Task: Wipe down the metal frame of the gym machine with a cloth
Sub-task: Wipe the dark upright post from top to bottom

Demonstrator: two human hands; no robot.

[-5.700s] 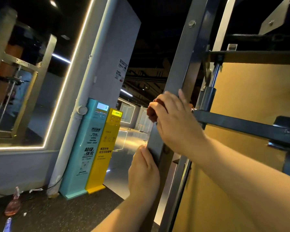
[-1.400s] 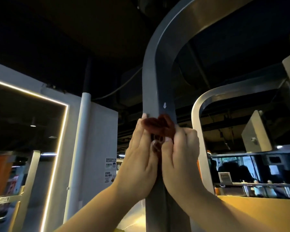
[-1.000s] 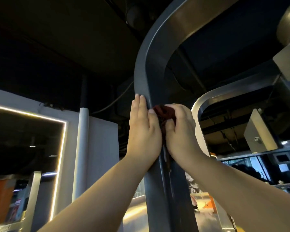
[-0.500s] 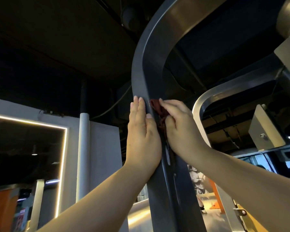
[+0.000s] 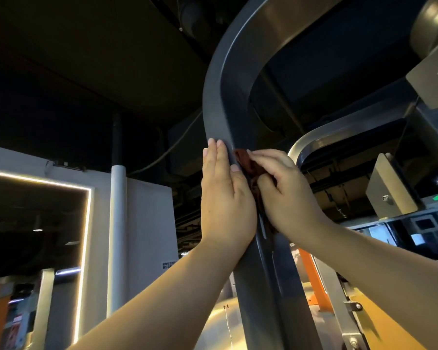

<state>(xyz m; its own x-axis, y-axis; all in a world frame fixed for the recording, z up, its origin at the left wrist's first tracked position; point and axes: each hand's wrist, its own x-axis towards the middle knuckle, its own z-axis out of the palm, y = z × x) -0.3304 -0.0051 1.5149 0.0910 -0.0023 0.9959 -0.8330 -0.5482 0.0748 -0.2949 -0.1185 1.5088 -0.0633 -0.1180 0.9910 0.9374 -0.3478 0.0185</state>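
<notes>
1. My left hand [image 5: 225, 198] lay flat on the left face of the frame [image 5: 223, 97], fingers [image 5: 214, 157] straight and pressed together, tips pointing to twelve o'clock.
2. My right hand [image 5: 286, 195] was at three o'clock from the left hand, the two nearly touching across the frame's edge.
3. Its fingers [image 5: 266, 155] curled over the cloth [image 5: 248, 164] and held it against the frame's front face.
4. The dark red cloth was bunched under those fingers. It showed past the fingertips at ten o'clock and hung beneath the thumb toward six.
5. The frame bent over to two o'clock above my hands.
6. A silver bar [image 5: 314, 140] curved at three o'clock, and a white pillar [image 5: 118, 223] stood at nine.
</notes>
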